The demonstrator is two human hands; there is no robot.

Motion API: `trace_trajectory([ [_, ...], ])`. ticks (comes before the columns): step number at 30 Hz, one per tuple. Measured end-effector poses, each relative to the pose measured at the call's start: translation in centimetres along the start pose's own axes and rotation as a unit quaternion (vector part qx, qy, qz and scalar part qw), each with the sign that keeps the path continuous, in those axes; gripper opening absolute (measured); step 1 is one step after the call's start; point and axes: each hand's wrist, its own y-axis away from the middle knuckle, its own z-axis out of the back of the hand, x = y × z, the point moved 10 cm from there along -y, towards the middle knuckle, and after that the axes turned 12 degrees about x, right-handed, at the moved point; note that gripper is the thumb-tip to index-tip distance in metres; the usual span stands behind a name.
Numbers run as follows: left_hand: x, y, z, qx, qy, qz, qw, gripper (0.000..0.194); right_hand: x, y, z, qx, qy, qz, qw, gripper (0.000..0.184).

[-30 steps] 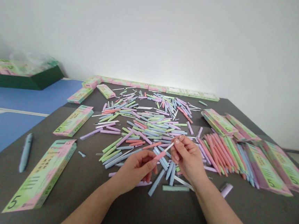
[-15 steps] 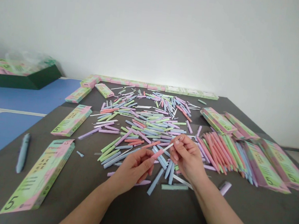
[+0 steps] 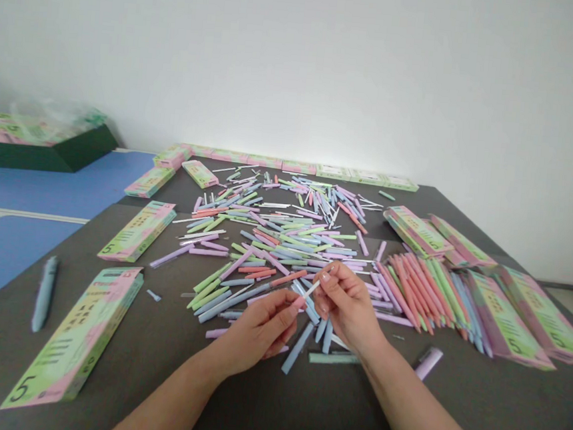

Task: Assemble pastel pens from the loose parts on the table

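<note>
My left hand [image 3: 260,328] is closed on a pink pen barrel [image 3: 299,302]; only its end shows past the fingertips. A thin white pen refill [image 3: 311,289] bridges the gap from that barrel to my right hand [image 3: 346,306]. The thumb and fingers of the right hand pinch the refill's far end, and they cover what is there. Beneath both hands lie loose pen parts in pastel colours, among them a blue barrel [image 3: 297,350] and a pale green piece [image 3: 333,359].
A heap of pen parts and refills [image 3: 285,231] covers the table's middle. Assembled-looking coral pens [image 3: 418,290] lie in a row at right, beside printed pen boxes [image 3: 511,318]. More boxes [image 3: 75,337] line the left and back. A dark green tray [image 3: 82,147] stands far left.
My right hand has come left and slightly down toward my left hand. Less of the pink barrel and the white refill shows between them. Earlier, the view shifted slightly.
</note>
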Motion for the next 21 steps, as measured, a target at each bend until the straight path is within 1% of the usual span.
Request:
trace_trajectory([
  [3, 0.4, -0.1, 0.1, -0.002, 0.008, 0.003, 1.0, 0.026, -0.3, 0.0, -0.1, 0.003, -0.007, 0.005, 1.0, 0.021],
  [7, 0.7, -0.1, -0.3, 0.025, 0.018, 0.004, 1.0, 0.025, -0.8, 0.0, 0.1, 0.001, -0.012, -0.006, 1.0, 0.024],
  [12, 0.6, -0.1, -0.3, 0.025, 0.018, -0.002, 1.0, 0.026, -1.4, 0.0, 0.3, 0.008, 0.042, -0.029, 0.999, 0.024],
  [16, 0.8, -0.2, -0.4, 0.023, 0.02, 0.003, 1.0, 0.028, -1.8, -0.1, 0.3, 0.009, 0.06, -0.043, 0.997, 0.023],
  [18, 0.9, -0.2, -0.4, 0.019, 0.027, 0.008, 0.999, 0.03, -2.0, -0.3, 0.1, 0.009, 0.067, -0.05, 0.996, 0.025],
  [21, 1.0, -0.2, 0.1, -0.015, 0.04, 0.006, 0.999, 0.031, -2.1, -0.7, -0.3, 0.019, 0.078, -0.062, 0.995, 0.025],
])
